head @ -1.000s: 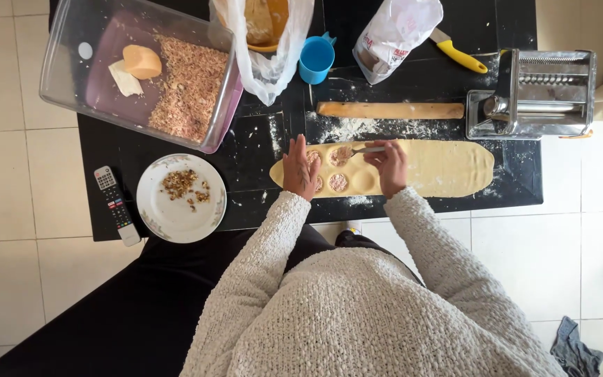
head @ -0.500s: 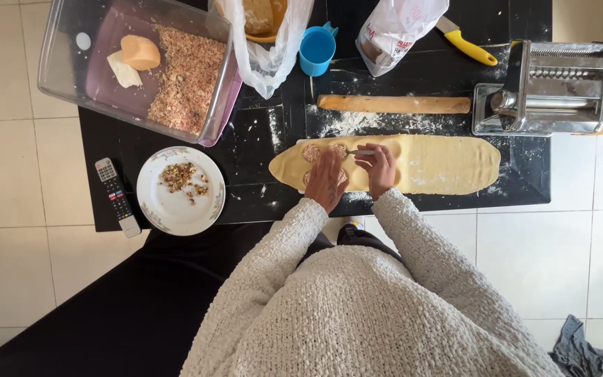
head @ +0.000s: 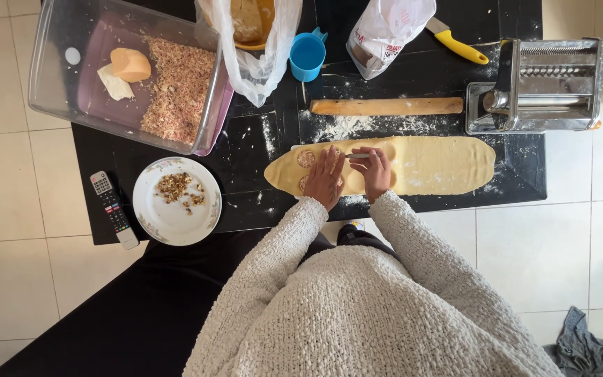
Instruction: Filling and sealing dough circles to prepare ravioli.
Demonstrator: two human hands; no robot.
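A black desk (head: 246, 146) fills the upper middle of the view, its near edge just in front of the person's pale knitted sleeves and pale floor tiles on every side. At its far left a clear plastic box (head: 57, 105) holds chopped crumbs and two pale lumps (one yellowish, one white), its near corner overhanging a pink lid. On the right end stands a metal pasta machine (head: 539, 87), close to the desk's right edge. In front of it a long sheet of dough (head: 441, 166) lies along the near edge, leaving only a thin strip of bare black on that side; its right half is bare and flat. The left hand (head: 326, 178) lies palm down on the sheet's left part, fingers spread and flat on the dough, gripping nothing. The right hand (head: 373, 172) rests just beside it, fingers curled round a thin metal tool (head: 357, 156) that pokes out toward the left hand. A wooden rolling pin (head: 385, 106) lies behind the dough among spilled flour. A white plate (head: 176, 223) with crumbs sits at the near left edge, a remote control (head: 113, 208) hanging over the corner. A blue cup (head: 307, 56), a flour bag (head: 385, 28) and a plastic bag (head: 259, 63) crowd the far edge.
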